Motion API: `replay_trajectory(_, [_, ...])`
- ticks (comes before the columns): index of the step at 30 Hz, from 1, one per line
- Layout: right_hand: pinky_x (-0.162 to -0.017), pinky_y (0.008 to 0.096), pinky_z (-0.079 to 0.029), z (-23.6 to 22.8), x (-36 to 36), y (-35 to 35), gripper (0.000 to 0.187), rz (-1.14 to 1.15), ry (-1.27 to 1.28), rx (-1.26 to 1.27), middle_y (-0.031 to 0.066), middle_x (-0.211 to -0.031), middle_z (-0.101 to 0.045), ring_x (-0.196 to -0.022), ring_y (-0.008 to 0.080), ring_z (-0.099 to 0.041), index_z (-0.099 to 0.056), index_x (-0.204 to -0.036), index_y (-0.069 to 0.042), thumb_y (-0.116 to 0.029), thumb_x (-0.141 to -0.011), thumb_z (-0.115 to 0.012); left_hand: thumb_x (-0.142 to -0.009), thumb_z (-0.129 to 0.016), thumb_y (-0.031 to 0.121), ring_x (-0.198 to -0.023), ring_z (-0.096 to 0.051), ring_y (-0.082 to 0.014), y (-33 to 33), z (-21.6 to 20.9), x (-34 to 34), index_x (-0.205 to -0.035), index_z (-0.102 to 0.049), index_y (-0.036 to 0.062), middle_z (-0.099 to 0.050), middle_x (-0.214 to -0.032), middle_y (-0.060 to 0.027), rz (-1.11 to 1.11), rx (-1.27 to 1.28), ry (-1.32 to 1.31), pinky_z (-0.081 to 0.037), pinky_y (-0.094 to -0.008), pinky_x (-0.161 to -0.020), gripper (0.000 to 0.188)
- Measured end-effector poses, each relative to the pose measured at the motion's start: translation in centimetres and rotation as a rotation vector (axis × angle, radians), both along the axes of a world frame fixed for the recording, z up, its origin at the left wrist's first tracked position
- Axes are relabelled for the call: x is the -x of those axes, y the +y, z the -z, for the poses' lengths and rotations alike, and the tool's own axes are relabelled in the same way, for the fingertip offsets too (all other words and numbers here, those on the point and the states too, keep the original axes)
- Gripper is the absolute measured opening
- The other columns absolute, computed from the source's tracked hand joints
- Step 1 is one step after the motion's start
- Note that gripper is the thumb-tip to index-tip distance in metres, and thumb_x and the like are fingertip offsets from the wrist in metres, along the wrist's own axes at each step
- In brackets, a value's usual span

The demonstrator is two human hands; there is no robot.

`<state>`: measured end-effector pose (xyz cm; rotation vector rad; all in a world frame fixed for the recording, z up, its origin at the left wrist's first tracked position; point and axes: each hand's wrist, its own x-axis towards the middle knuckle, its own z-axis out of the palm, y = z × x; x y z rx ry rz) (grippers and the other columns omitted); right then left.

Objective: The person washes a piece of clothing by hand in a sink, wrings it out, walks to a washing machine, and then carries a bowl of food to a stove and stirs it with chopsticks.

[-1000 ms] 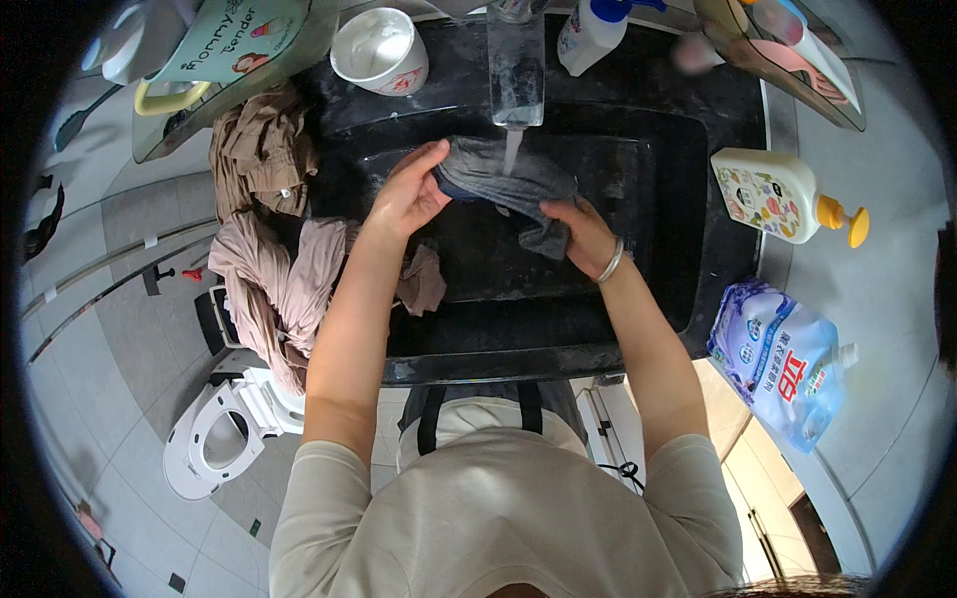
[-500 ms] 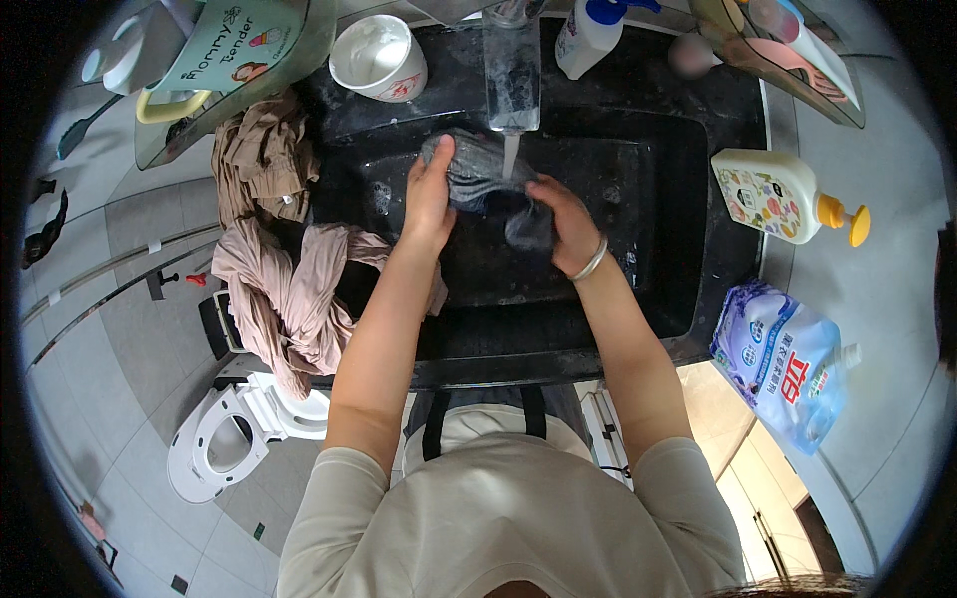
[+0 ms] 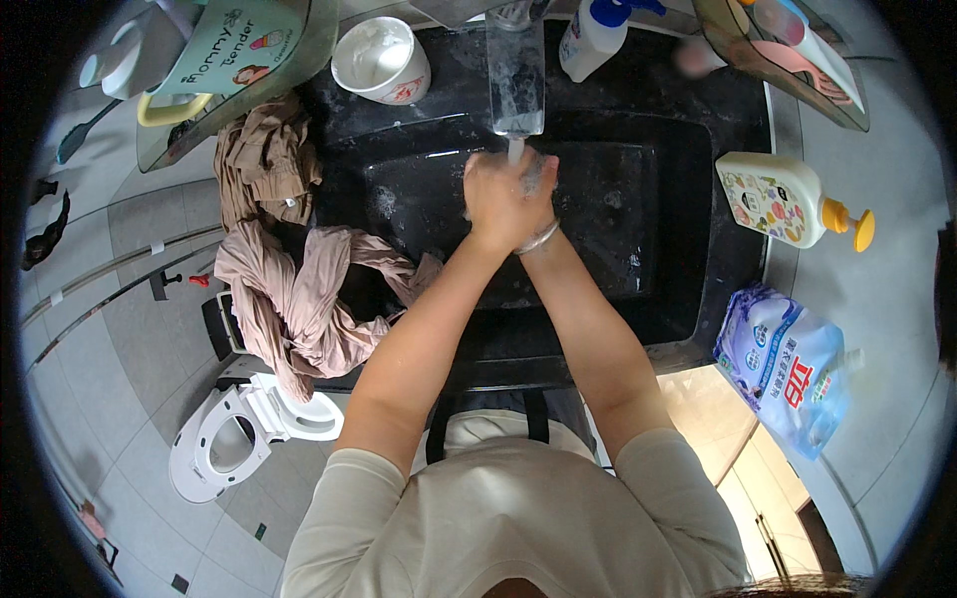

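Under the faucet (image 3: pixel 515 90), my left hand (image 3: pixel 491 196) and my right hand (image 3: pixel 543 204) are pressed together, both closed around a wet grey cloth (image 3: pixel 534 177). Only a small patch of the cloth shows between my fingers; the rest is hidden, and its kind cannot be made out. Water runs from the spout onto my hands. A bracelet circles my right wrist. Below lies the black sink basin (image 3: pixel 598 264), with traces of suds on its floor.
Left of the basin, a pink garment (image 3: pixel 319 299) and a brown garment (image 3: pixel 264 149) hang over the counter edge. A white tub (image 3: pixel 382 62) and a blue-topped bottle (image 3: pixel 594 42) stand behind. At right are a yellow-pump bottle (image 3: pixel 783 202) and a purple-blue pouch (image 3: pixel 783 369).
My hands have come together from either side, squeezing the grey cloth that was stretched between them into a bundle. The right hand moved left, the left hand right.
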<state>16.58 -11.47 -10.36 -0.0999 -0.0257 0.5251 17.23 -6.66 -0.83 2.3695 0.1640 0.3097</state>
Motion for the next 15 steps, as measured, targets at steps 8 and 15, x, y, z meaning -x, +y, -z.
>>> replay_trajectory(8, [-0.076,0.0356,-0.046,-8.1,-0.5,-1.8,0.032,-0.165,0.589,0.742,0.0059,-0.097,-0.059,-0.088,0.0207,-0.056,-0.054,-0.104,-0.008,-0.036,-0.091,-0.044,-0.090,-0.046,0.014,-0.071,-0.056,-0.0198,6.1,5.3,-0.2,-0.091,-0.055,-0.0008,-0.060,-0.081,-0.0153,-0.208,0.613,0.089,-0.044,-0.0323,-0.066,0.017])
replay_trajectory(15, [-0.080,0.0374,-0.045,-3.0,-0.8,-2.7,0.045,-0.200,0.547,-0.135,0.0093,-0.091,-0.058,-0.086,0.0253,-0.055,-0.054,-0.094,-0.011,-0.053,-0.088,-0.040,-0.085,-0.053,0.018,-0.068,-0.054,-0.0350,1.1,0.1,1.4,-0.080,-0.054,0.0004,-0.054,-0.070,-0.0172,0.157,0.163,-0.143,-0.042,-0.0381,-0.062,0.019])
